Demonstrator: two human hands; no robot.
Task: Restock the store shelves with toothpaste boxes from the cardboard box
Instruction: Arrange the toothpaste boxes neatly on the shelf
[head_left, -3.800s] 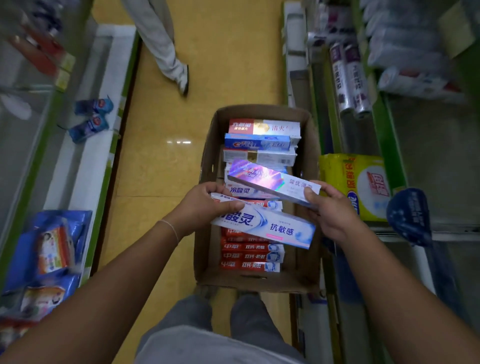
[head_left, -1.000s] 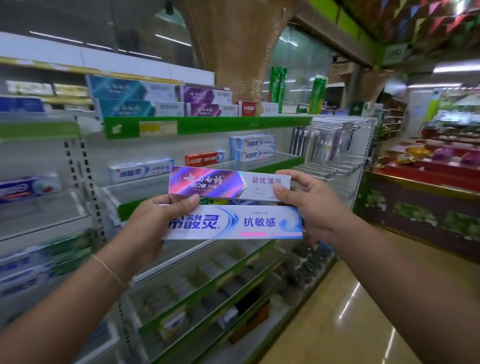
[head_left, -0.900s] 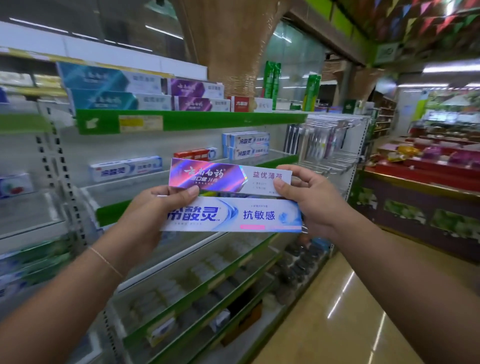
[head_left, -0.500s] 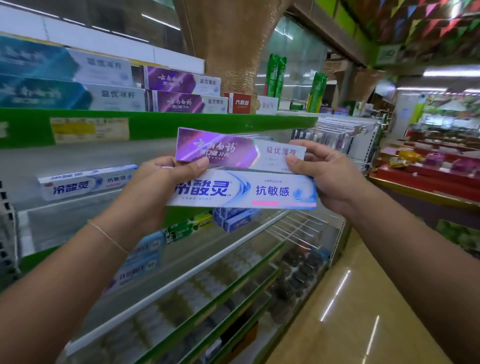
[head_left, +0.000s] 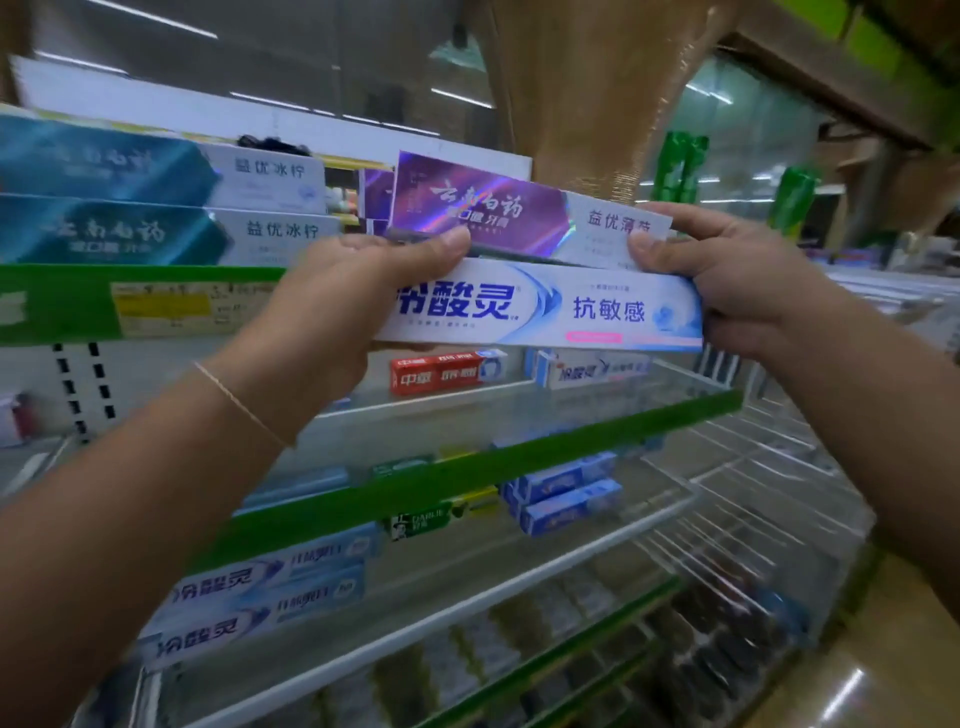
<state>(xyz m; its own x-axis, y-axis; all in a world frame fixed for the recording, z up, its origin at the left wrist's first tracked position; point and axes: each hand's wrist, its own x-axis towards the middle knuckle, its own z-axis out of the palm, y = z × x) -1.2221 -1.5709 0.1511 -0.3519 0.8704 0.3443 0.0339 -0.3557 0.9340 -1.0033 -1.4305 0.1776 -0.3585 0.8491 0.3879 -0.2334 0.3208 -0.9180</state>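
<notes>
Purple box: a long, glossy purple-and-white toothpaste carton (head_left: 524, 214) with a holographic sheen, held level before the top shelf, just above the white one.
White box: a long white-and-blue toothpaste carton (head_left: 540, 306) with blue characters, touching the purple carton's lower edge.
Left grip: the left hand (head_left: 337, 306) clasps the left ends of both cartons, thumb on top.
Right grip: the right hand (head_left: 727, 280) pinches the right ends of both cartons.
Top shelf: a green-edged shelf rail (head_left: 67, 306) carrying stacked teal cartons (head_left: 130, 208).
Lower shelves: clear panels with green edging (head_left: 519, 457); a red carton (head_left: 441, 371) and pale blue cartons (head_left: 566, 499) lie there.
Room: a polished tan floor (head_left: 857, 675) at lower right.
</notes>
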